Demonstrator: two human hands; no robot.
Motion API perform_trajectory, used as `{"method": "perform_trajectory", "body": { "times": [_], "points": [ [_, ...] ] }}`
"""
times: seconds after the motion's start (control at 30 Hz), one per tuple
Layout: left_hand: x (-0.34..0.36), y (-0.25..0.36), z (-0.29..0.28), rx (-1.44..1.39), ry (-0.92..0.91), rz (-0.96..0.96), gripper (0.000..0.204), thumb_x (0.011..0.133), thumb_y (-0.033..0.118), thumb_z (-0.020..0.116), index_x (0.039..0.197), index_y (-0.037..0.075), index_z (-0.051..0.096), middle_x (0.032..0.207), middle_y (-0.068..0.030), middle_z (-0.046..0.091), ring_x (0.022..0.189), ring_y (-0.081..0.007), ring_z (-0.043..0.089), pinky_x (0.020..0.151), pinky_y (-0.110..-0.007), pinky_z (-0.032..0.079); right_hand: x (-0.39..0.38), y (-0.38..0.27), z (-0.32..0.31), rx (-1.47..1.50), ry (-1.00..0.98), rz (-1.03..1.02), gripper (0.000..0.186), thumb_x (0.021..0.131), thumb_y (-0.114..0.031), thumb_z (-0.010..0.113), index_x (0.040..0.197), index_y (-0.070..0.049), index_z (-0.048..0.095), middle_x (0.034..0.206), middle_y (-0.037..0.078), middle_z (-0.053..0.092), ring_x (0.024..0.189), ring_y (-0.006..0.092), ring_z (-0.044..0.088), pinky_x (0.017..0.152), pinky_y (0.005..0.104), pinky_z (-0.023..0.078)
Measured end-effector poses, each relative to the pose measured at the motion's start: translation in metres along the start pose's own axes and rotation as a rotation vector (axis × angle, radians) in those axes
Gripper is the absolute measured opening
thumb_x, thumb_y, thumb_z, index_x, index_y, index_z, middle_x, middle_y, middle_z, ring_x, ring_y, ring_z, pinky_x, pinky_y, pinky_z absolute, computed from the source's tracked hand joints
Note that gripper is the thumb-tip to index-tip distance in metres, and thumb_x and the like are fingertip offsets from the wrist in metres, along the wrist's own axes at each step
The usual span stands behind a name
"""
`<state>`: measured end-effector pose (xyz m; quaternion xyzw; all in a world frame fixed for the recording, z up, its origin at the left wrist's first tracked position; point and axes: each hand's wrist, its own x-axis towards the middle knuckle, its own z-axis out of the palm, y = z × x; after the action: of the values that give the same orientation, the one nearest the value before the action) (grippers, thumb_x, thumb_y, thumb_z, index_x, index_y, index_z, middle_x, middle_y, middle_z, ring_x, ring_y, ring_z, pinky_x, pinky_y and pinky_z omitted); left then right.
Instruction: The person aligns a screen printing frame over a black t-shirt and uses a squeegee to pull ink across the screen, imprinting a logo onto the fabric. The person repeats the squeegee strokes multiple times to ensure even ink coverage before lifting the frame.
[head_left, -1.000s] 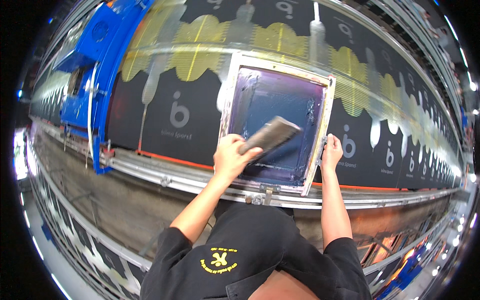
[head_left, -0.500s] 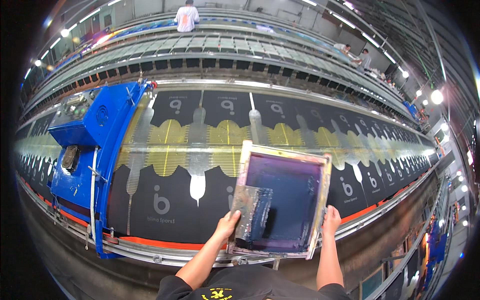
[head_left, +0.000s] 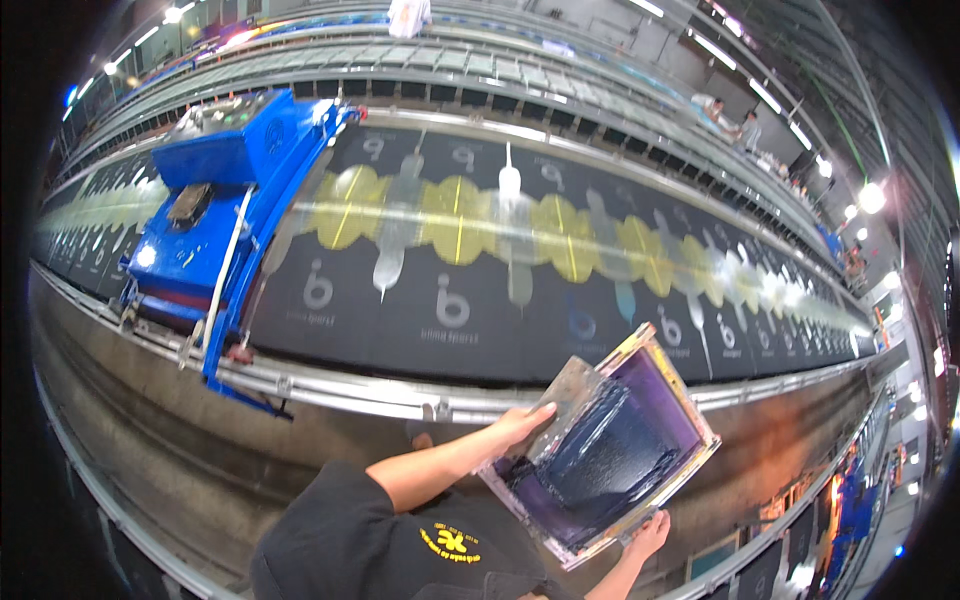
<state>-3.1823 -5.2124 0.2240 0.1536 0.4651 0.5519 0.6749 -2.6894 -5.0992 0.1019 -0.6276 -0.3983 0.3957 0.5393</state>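
Observation:
A screen-printing frame with a purple mesh is held tilted in front of my body, beside the long printing table. Dark wet ink lies thick across the middle of the mesh. On the frame's left part rests a grey, ink-stained squeegee. My left hand is closed on the squeegee's outer side, thumb on top; whether its hidden fingers also hold the frame, I cannot tell. The lower right edge of the frame sits in the grip of my right hand.
Dark fabric panels with pale prints line the table, with yellow rounded patches between them. A blue machine straddles it at left. A metal rail edges the near side. Two people stand far right; another person's shirt shows behind.
Both hands have carried the frame and squeegee off the table's near side toward me, tilting them clockwise. A bluish print on a panel, covered before, now shows. The whole view has shifted.

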Motion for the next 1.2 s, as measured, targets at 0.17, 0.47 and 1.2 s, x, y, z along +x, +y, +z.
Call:
{"method": "perform_trajectory", "body": {
  "times": [0.17, 0.47, 1.2],
  "points": [
    [-0.021, -0.067, 0.047, 0.265, 0.048, 0.08, 0.08, 0.101, 0.068, 0.072, 0.152, 0.006, 0.067, 0.142, -0.0109, 0.073, 0.128, -0.0194, 0.067, 0.112, -0.036, 0.051, -0.06, -0.003, -0.09, 0.035, 0.042, 0.104, 0.046, 0.112, -0.028, 0.068, 0.151, -0.004, 0.059, 0.077, -0.007, 0.046, 0.06, 0.0027, 0.04, 0.05, 0.0234, 0.032],
    [-0.056, -0.097, 0.121, 0.246, -0.044, 0.0, 0.075, 0.1, 0.063, 0.076, 0.152, 0.009, 0.068, 0.145, -0.0102, 0.071, 0.13, -0.0196, 0.065, 0.114, -0.036, 0.05, -0.111, -0.006, -0.184, 0.071, 0.239, 0.157, 0.051, 0.112, -0.029, 0.068, 0.155, -0.005, 0.056, 0.083, -0.004, 0.046, 0.062, 0.0047, 0.037, 0.053, 0.0262, 0.03],
    [-0.077, -0.096, 0.138, 0.127, -0.023, 0.011, 0.072, 0.105, 0.056, 0.072, 0.154, 0.004, 0.064, 0.141, -0.0123, 0.072, 0.123, -0.0194, 0.069, 0.108, -0.037, 0.053, -0.114, -0.009, -0.196, 0.112, 0.213, 0.154, 0.042, 0.113, -0.024, 0.066, 0.151, -0.007, 0.058, 0.076, -0.007, 0.05, 0.059, 0.0028, 0.044, 0.05, 0.0228, 0.037]
  ]
}}
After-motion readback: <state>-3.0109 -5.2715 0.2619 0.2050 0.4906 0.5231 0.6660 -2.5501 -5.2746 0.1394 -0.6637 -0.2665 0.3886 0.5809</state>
